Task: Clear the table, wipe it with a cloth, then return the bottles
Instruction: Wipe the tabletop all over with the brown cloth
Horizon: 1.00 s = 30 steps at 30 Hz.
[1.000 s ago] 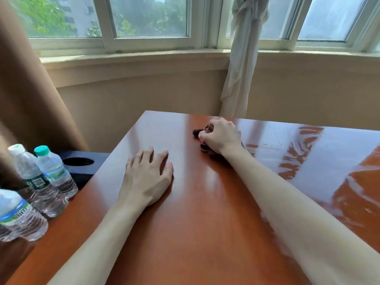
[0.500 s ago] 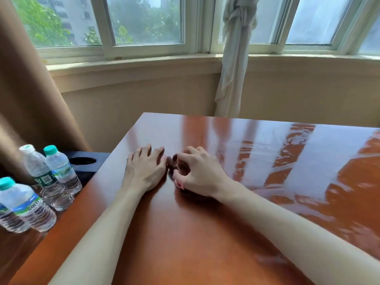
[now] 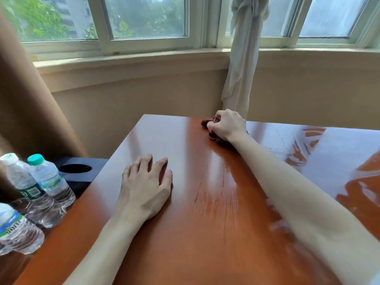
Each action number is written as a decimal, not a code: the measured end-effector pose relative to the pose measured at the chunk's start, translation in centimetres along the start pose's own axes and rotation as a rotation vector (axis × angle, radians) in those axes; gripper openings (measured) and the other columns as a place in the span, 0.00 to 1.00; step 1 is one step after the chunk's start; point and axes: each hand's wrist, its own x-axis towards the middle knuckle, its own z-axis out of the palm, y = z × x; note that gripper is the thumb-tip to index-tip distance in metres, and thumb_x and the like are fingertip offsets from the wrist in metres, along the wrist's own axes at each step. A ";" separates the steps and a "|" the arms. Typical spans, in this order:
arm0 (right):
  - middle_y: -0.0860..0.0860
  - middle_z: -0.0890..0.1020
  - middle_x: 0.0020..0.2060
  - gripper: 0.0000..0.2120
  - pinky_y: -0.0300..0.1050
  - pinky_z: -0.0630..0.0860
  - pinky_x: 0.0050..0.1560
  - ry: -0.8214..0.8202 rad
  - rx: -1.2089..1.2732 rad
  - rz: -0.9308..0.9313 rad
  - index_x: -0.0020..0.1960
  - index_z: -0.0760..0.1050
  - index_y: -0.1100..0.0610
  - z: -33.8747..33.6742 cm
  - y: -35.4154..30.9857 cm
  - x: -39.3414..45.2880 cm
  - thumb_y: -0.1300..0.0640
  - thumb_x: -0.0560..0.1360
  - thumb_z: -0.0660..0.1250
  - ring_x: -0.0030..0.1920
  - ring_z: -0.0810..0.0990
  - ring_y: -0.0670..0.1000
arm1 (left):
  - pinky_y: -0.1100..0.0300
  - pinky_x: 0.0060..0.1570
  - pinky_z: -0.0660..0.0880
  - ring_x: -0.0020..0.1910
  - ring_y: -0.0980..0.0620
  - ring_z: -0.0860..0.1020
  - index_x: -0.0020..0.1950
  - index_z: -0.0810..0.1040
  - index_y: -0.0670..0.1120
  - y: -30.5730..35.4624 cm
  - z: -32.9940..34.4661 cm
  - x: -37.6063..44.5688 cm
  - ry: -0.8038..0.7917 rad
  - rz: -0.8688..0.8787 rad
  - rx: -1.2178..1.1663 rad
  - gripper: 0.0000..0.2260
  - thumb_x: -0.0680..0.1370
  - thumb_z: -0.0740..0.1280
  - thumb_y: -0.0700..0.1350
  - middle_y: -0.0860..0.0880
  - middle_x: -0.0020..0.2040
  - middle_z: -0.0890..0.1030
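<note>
Nearest, at the left edge, three water bottles (image 3: 30,198) stand clustered on a low surface beside the table (image 3: 205,233), off its top. The glossy wooden table shows faint smear streaks near its middle. The left hand (image 3: 146,190) lies flat on the wood, palm down, fingers straight and slightly spread, holding nothing. Farther out, near the far edge, the right hand (image 3: 227,125) has its fingers curled tight around a dark cloth (image 3: 205,122), pressing it to the tabletop; only a small part of the cloth shows. Beyond hang a white curtain (image 3: 244,58) and the windows (image 3: 144,17).
</note>
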 end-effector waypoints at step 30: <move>0.49 0.79 0.42 0.13 0.48 0.71 0.44 -0.047 0.023 -0.138 0.43 0.78 0.50 5.0 -8.1 3.1 0.41 0.66 0.68 0.52 0.80 0.59 | 0.51 0.70 0.67 0.76 0.55 0.63 0.75 0.62 0.64 -8.9 -3.2 -1.3 -0.004 -0.116 -0.132 0.21 0.82 0.54 0.61 0.60 0.80 0.57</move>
